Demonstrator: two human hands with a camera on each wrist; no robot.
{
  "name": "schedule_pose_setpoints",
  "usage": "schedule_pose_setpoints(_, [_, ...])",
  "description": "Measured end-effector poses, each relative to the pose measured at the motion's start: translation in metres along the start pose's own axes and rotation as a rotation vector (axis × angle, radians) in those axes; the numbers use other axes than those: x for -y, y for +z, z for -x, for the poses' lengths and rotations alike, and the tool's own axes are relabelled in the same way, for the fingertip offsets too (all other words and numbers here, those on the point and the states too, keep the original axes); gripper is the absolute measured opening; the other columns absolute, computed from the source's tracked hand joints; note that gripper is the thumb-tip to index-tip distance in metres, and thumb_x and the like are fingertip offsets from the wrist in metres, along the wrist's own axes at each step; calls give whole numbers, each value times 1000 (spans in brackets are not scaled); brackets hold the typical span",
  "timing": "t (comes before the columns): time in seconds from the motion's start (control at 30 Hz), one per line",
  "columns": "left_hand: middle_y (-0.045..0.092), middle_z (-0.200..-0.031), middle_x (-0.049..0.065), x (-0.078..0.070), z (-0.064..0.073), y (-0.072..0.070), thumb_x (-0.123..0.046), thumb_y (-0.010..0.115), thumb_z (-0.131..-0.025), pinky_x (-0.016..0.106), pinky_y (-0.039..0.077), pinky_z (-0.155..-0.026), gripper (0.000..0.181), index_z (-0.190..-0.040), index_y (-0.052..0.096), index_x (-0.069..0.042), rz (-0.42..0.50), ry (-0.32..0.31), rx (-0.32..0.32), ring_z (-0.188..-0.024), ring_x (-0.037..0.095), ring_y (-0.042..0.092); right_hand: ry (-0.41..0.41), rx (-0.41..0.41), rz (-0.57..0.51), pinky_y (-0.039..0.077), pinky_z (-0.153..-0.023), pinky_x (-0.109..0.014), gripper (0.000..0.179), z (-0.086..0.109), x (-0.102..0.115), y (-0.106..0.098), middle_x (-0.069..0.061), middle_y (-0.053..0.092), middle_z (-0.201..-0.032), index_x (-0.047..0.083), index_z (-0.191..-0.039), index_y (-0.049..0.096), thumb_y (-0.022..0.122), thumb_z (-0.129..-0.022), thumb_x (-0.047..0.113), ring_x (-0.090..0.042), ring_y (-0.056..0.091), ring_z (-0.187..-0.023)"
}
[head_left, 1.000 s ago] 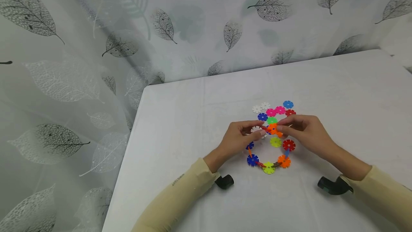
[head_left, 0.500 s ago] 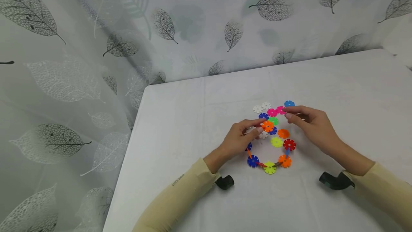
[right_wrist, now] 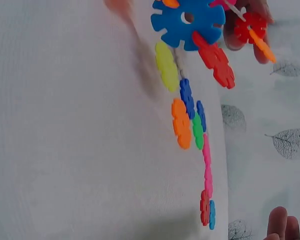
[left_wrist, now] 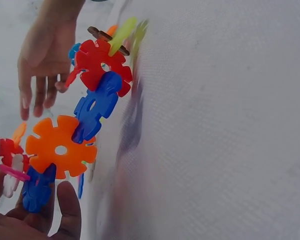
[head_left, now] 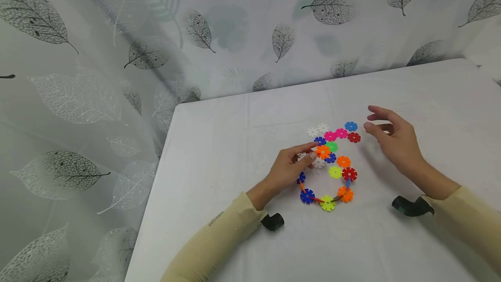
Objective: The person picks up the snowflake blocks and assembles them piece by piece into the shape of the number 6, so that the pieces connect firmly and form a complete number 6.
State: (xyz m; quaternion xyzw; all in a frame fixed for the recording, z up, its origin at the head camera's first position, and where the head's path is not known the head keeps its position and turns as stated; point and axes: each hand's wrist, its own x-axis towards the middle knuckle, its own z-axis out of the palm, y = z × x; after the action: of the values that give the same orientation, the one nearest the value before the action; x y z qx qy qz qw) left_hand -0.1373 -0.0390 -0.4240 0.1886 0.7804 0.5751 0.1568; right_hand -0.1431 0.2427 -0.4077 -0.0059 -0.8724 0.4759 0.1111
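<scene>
Left hand (left_wrist: 27,229) holding a chain of plastic discs (left_wrist: 85,122), lower left.
An orange disc (left_wrist: 60,134) joins a blue disc (left_wrist: 103,100) above it, which meets a red disc (left_wrist: 92,59); the right hand (left_wrist: 46,55) hangs fingers-down at upper left, white cloth (left_wrist: 215,120) filling the right.

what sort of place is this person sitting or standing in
Probably an indoor craft or play corner, though the room's wider use cannot be told. A smooth-edged white table stands before a pale grey leaf-printed fabric curtain, with brightly coloured, notched plastic discs on it.
</scene>
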Motion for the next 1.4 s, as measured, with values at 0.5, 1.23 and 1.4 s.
schedule_pose_setpoints(0.5, [72,-88,5,2,1,0,-29,60,-103,24,34,-66,36,-139,65,-25,9,1,-60,-84,14,56,159,212,186,52,-58,-26,57,-21,-21,-5,-24,61,-121,4,-144,54,60,-102,42,-39,60,-99])
schedule_pose_setpoints(1.23, [73,-89,9,2,1,-1,-31,59,-104,26,34,-69,40,-142,62,-21,-3,-25,-49,-92,15,57,84,394,386,55,-72,-46,46,-29,-23,4,-25,62,-112,-1,-119,68,82,-85,27,-43,56,-100])
schedule_pose_setpoints(1.4, [74,-88,8,2,1,-1,-31,59,-104,25,34,-66,38,-140,64,-20,-2,-60,-55,-83,14,53,100,435,386,57,-72,-45,49,-31,-23,3,-27,61,-115,-1,-121,67,83,-84,25,-44,55,-102])
